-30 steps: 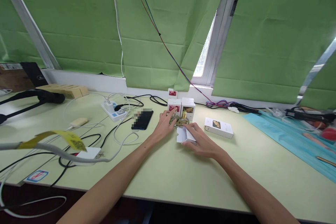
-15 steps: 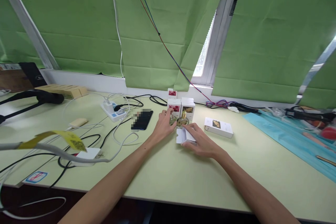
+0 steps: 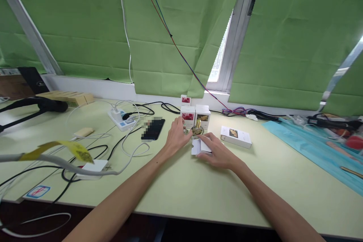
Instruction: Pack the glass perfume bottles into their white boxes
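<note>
My left hand (image 3: 176, 135) curls its fingers around a small glass perfume bottle (image 3: 185, 130), most of it hidden behind the hand. Close to its right stands another glass perfume bottle (image 3: 197, 132) with a gold top. My right hand (image 3: 216, 152) grips a small white box (image 3: 205, 147) that lies on the table with its end flap (image 3: 195, 148) folded open toward the left. Just behind the bottles are a white box with a red flower picture (image 3: 187, 117) and a white box with a yellow flower picture (image 3: 202, 118).
A white carton (image 3: 236, 137) lies flat to the right. Leftward are a black phone (image 3: 153, 130), a power strip (image 3: 121, 120) and tangled cables. Blue plastic sheeting (image 3: 300, 143) covers the far right. A thick grey cable (image 3: 96, 173) crosses the left foreground.
The left hand has shifted slightly, and its bottle now shows less from behind the fingers. My right hand and the white box stay almost where they were.
</note>
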{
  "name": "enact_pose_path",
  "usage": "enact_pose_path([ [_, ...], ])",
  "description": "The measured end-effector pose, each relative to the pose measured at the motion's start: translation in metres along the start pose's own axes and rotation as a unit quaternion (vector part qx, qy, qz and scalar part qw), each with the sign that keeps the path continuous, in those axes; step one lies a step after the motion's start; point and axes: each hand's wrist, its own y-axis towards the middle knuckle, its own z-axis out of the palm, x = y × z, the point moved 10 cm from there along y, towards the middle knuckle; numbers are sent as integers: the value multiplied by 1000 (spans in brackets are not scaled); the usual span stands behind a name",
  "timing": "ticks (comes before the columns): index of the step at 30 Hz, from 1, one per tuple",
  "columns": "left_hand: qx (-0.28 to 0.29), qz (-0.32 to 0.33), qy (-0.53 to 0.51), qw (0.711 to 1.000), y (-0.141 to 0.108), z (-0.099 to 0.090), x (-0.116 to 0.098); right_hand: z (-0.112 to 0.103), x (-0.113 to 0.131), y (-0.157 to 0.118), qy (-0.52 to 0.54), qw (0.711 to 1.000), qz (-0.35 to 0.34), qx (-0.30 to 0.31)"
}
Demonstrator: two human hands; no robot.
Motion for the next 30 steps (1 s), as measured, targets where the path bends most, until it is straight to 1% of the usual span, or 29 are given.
enact_pose_path([
  [6,14,7,16,1000,-5,6,-6,-3,-5,0,-37,999,15,-4],
  [10,12,9,32,999,-6,4,-8,-2,-11,1,-54,998,26,-2],
  [13,14,-2,60,998,-7,2,-10,-1,-14,1,-70,997,35,1],
  [17,36,-23,89,995,-9,2,-9,2,-15,0,-81,996,45,18],
  [23,74,-29,118,990,-11,7,-9,4,-17,0,-75,995,60,35],
  [30,86,-24,136,987,-11,7,-14,4,-17,0,-85,994,60,40],
])
